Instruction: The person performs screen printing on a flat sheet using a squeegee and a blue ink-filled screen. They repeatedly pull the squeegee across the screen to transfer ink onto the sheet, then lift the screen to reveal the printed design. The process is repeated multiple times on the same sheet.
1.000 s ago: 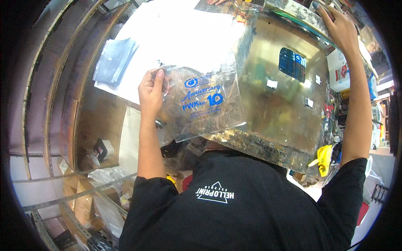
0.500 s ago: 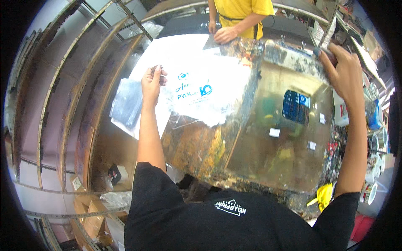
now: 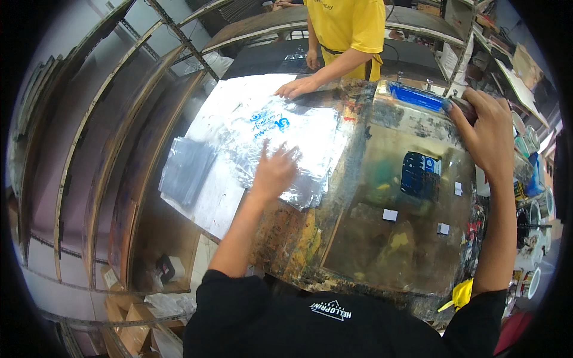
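A loose stack of shiny clear plastic bags with blue print lies on a white sheet and the stained table. My left hand is over the near part of the stack, fingers apart and slightly blurred; nothing shows in it. On the right is a framed printing screen with a dark blue design patch. My right hand is closed round a dark brown, handle-like piece at the screen's far right corner. Blue ink lies along its far end.
Across the table, a person in a yellow shirt rests a hand at the stack's far edge. A flat pile of grey-looking plastic bags lies left. Shelving racks line the left; pots stand right. A yellow cloth-like thing hangs at the near edge.
My left hand has moved right and nearer, from a pinch beside the bags to fingers apart over them. The co-worker's hand has reached onto the stack. The blue ink has come into sight.
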A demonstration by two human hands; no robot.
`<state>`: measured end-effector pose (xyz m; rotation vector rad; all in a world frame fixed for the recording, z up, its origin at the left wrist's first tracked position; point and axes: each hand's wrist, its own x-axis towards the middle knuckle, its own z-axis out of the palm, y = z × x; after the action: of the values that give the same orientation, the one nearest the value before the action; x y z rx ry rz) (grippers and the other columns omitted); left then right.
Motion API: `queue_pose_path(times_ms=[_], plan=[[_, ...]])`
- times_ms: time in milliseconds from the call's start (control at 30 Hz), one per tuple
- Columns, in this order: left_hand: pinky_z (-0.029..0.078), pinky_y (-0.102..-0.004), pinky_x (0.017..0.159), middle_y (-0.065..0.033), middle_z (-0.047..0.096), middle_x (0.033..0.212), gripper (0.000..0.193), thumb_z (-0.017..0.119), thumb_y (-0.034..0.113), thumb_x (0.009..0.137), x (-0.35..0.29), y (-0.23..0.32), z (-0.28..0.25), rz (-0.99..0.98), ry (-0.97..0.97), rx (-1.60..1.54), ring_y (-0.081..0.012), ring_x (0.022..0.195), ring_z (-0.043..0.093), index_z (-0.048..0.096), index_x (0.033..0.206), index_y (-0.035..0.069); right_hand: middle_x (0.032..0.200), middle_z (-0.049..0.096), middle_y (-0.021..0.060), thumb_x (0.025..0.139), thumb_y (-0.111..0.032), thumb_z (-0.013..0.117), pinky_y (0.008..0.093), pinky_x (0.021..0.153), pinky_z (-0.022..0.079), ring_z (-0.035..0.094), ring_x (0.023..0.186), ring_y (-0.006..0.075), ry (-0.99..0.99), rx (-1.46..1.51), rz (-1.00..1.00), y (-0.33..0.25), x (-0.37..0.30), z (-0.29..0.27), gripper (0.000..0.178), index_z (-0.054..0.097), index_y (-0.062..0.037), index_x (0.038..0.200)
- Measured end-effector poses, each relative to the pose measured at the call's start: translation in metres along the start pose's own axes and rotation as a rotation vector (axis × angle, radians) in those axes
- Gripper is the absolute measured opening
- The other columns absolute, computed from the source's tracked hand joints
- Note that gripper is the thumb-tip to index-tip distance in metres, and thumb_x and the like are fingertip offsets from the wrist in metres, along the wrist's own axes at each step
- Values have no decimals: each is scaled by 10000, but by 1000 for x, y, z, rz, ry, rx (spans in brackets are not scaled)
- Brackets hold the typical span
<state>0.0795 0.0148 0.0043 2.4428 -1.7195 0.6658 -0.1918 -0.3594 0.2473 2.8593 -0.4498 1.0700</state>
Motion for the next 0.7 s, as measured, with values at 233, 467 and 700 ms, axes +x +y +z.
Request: queue_pose_path(times_ms=[233, 467, 700], plan=[[15, -684, 1275, -105, 500, 1621, 585, 430, 466, 1110, -15, 71, 23, -403, -140, -185, -345, 1562, 356, 510, 1554, 94, 816, 697, 175, 988, -572, 597, 476, 821, 443, 633, 779, 385, 8, -73, -27, 7, 6, 3, 584, 711, -6, 900], [150, -651, 1270, -144, 731, 1314, 482, 425, 393, 1132, 32, 73, -27, -467, -43, -454, -386, 1366, 587, 711, 1344, 67, 822, 719, 163, 996, -602, 568, 483, 839, 460, 689, 834, 357, 21, -54, -71, 15, -5, 11, 611, 731, -20, 907], [210, -647, 1242, -270, 623, 1436, 629, 461, 560, 1082, 114, 212, -4, -273, -124, -533, -415, 1400, 536, 649, 1437, 77, 782, 731, 163, 998, -685, 530, 472, 830, 511, 722, 773, 341, 129, -100, -127, 22, 7, 18, 698, 768, -35, 904]])
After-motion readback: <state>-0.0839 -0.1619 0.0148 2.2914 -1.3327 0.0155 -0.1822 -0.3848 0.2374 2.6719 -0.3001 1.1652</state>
